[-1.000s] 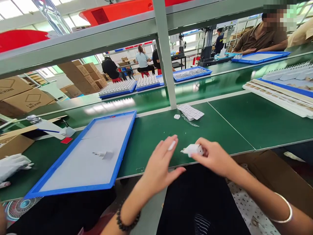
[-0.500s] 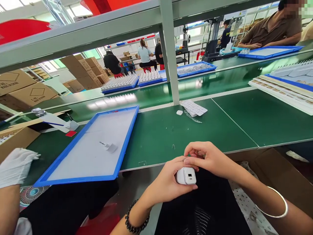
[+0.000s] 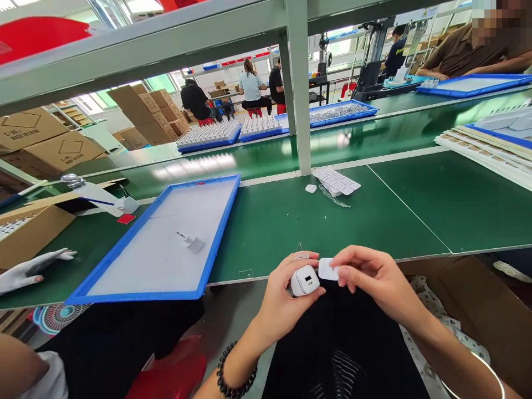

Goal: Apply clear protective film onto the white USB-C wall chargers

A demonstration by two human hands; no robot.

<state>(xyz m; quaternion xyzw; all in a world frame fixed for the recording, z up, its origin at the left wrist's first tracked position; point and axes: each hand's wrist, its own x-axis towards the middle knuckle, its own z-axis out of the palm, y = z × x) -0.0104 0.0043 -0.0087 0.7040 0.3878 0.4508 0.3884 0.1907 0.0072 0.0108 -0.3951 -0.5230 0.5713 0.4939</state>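
Note:
My left hand (image 3: pixel 286 296) is closed round a small white charger cube (image 3: pixel 305 280), its port face turned up toward me, just off the near edge of the green bench (image 3: pixel 291 221). Beside it my right hand (image 3: pixel 369 277) pinches a small white square sticker (image 3: pixel 328 269) between thumb and fingertips, touching the charger's right side. A sheet of more white stickers (image 3: pixel 337 182) lies farther back by the grey post, with one loose piece (image 3: pixel 311 188) next to it.
A blue-rimmed tray (image 3: pixel 216 244) with one white charger (image 3: pixel 192 242) lies to the left. A gloved hand of another person (image 3: pixel 33 269) rests at far left near a cardboard box (image 3: pixel 29 233). Stacked trays (image 3: pixel 490 144) sit at right. Other workers sit beyond the conveyor.
The charger went from my right hand into my left. Both hands drew back to the bench edge, and my right hand now holds a white sticker against the charger.

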